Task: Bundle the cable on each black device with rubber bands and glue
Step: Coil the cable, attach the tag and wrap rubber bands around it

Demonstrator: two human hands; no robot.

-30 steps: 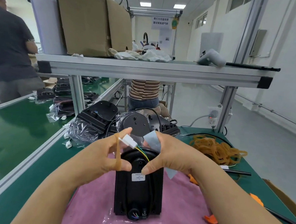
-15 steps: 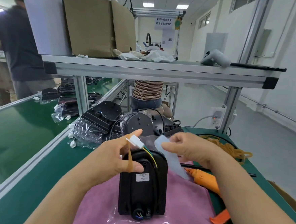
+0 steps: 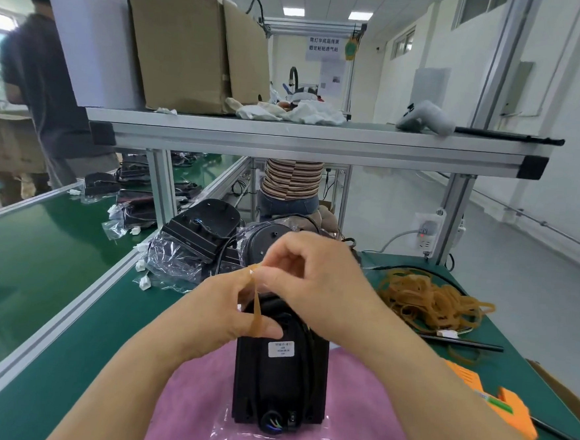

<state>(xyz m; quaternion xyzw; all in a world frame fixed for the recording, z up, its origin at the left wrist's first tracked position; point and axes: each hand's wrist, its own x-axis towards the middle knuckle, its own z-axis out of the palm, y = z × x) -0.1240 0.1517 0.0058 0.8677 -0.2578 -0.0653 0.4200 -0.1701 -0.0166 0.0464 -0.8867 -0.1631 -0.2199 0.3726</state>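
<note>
- Left hand (image 3: 220,314) is holding a tan rubber band (image 3: 258,307), stretching it between the thumb and the raised index finger, with the other fingers curling in.
- Right hand (image 3: 315,280) is pinching the top end of the same band with thumb and forefinger, right beside the left index fingertip.
- Both hands are working over the far end of the black device (image 3: 280,380); cannot tell if the left thumb is touching it.
- The device is lying flat on a pink cloth (image 3: 353,430), straight in front of the person, with its white label (image 3: 281,349) facing up.
- A black cable (image 3: 306,365) is running along the device's right side; its far end is hiding behind the hands.
- A pile of loose bands (image 3: 430,302) is lying on the green table (image 3: 55,272), to the right and well apart from the device.
- An orange glue gun (image 3: 502,410) is lying near the right forearm.
- Bagged devices (image 3: 198,234) are piling up just behind the hands.
- A cardboard box (image 3: 190,48) and white rags (image 3: 289,111) are sitting on the shelf above.
</note>
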